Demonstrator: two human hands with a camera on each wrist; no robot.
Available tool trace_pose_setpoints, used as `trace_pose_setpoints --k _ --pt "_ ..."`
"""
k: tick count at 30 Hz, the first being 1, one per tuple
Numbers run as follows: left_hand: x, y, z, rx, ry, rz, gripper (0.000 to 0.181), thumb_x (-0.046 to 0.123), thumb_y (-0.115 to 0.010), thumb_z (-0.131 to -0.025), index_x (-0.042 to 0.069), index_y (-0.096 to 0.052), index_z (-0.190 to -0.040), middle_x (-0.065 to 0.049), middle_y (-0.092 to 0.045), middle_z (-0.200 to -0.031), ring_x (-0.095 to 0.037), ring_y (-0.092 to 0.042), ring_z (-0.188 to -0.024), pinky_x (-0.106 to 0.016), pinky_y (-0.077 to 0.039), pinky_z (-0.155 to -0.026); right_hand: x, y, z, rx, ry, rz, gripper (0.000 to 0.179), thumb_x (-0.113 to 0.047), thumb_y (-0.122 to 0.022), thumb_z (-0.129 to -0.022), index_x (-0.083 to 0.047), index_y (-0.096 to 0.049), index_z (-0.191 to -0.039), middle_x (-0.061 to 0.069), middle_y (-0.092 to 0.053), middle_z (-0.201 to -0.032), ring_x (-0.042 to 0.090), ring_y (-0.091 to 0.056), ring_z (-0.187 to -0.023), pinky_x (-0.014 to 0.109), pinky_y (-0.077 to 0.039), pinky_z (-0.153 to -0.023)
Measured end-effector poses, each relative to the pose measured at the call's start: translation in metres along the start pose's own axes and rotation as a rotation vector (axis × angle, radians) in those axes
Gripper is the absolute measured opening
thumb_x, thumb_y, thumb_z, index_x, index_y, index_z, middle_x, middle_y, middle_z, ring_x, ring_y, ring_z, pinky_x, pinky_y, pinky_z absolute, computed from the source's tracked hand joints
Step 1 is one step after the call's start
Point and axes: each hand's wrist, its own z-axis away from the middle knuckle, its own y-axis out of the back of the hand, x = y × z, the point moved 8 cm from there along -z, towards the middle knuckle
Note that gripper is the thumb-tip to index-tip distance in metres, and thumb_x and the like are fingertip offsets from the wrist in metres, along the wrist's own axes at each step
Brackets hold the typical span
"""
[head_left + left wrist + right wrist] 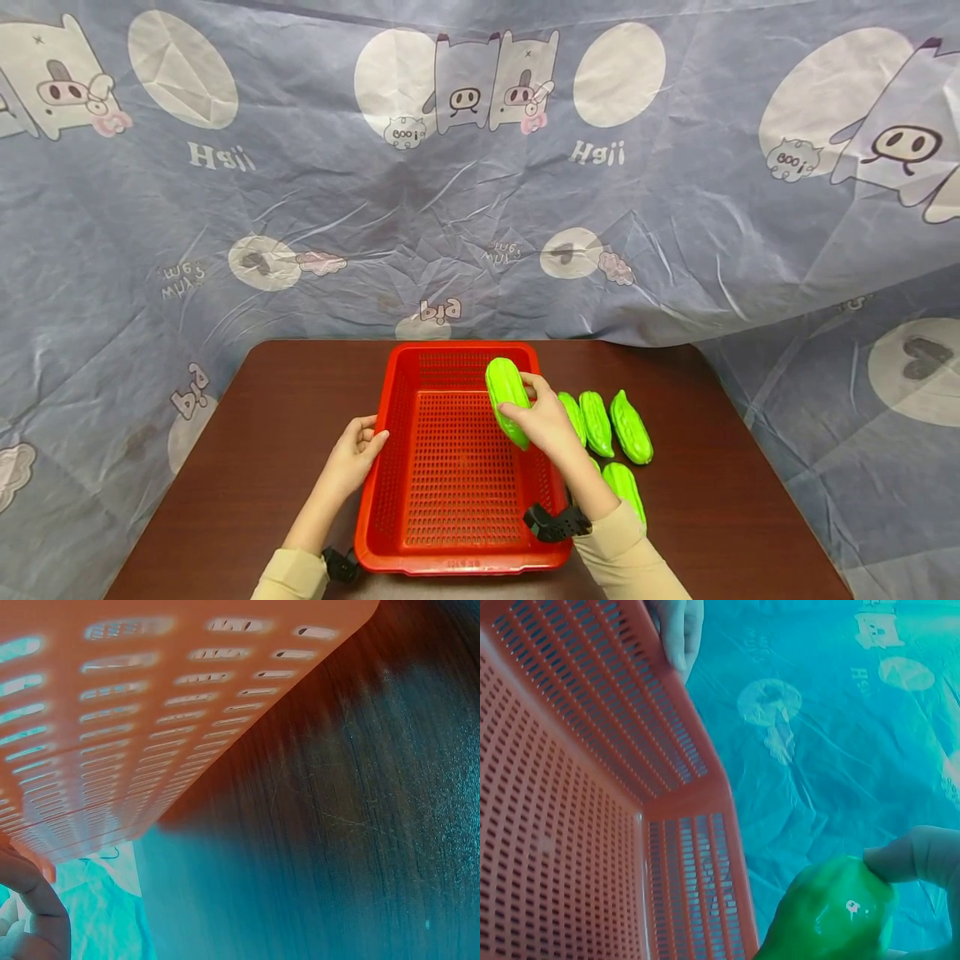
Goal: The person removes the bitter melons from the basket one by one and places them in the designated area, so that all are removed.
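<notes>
My right hand (546, 421) pinches a bright green, ridged bitter melon (504, 392) between thumb and fingers, over the right side of a red plastic basket (465, 562). In the right wrist view, the glossy end of this bitter melon (832, 911) shows beneath a fingertip, beside the basket's rim. My left hand (352, 454) grips the basket's left rim, thumb on top. The left wrist view catches its curled fingers (34, 907) against the slotted basket wall (112, 772). No melon lies on the visible part of the basket's floor.
Right of the basket, several more bitter melons lie on the brown table (712, 500), among them one at the right (632, 429) and one nearer me (622, 487). My right forearm partly covers this group. A grey-blue patterned cloth (465, 208) hangs behind the table.
</notes>
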Motion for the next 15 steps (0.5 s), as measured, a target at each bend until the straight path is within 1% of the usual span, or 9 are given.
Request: trace_pose_setpoints --k 4,8,11,15 --pt "0.0 0.0 0.0 -0.002 0.003 0.005 0.047 0.02 -0.057 -0.101 -0.005 -0.043 -0.138 -0.017 -0.062 -0.107 -0.015 -0.06 -0.081 -0.025 -0.05 -0.068 0.012 0.011 0.005 0.002 -0.02 -0.028 0.068 -0.02 -0.069 -0.087 -0.003 -0.04 -0.145 0.021 -0.056 -0.129 0.029 -0.064 -0.101 0.036 -0.053 -0.077" --pt "0.001 -0.001 0.001 -0.002 0.004 0.011 0.046 0.02 -0.057 -0.101 -0.005 -0.043 -0.138 -0.016 -0.062 -0.106 -0.015 -0.061 -0.081 -0.025 -0.05 -0.068 0.023 0.023 0.011 0.015 -0.04 -0.05 0.066 -0.019 -0.068 -0.088 -0.004 -0.04 -0.145 0.021 -0.054 -0.13 0.03 -0.063 -0.103 0.033 -0.053 -0.074" --pt "0.001 -0.001 0.001 -0.001 -0.001 0.011 0.046 0.019 -0.057 -0.101 -0.005 -0.043 -0.137 -0.017 -0.062 -0.106 -0.015 -0.061 -0.081 -0.026 -0.05 -0.068 0.029 0.034 0.014 0.031 -0.045 -0.032 0.066 -0.02 -0.068 -0.088 -0.003 -0.04 -0.145 0.023 -0.052 -0.13 0.034 -0.062 -0.107 0.034 -0.052 -0.076" --pt "0.0 -0.001 0.0 -0.001 0.003 0.02 0.045 0.017 -0.057 -0.101 -0.005 -0.043 -0.138 -0.016 -0.062 -0.106 -0.016 -0.061 -0.081 -0.026 -0.051 -0.067 0.038 0.049 0.018 0.048 -0.062 0.02 0.068 -0.023 -0.067 -0.089 -0.001 -0.037 -0.147 0.027 -0.05 -0.134 0.039 -0.058 -0.115 0.039 -0.051 -0.082"
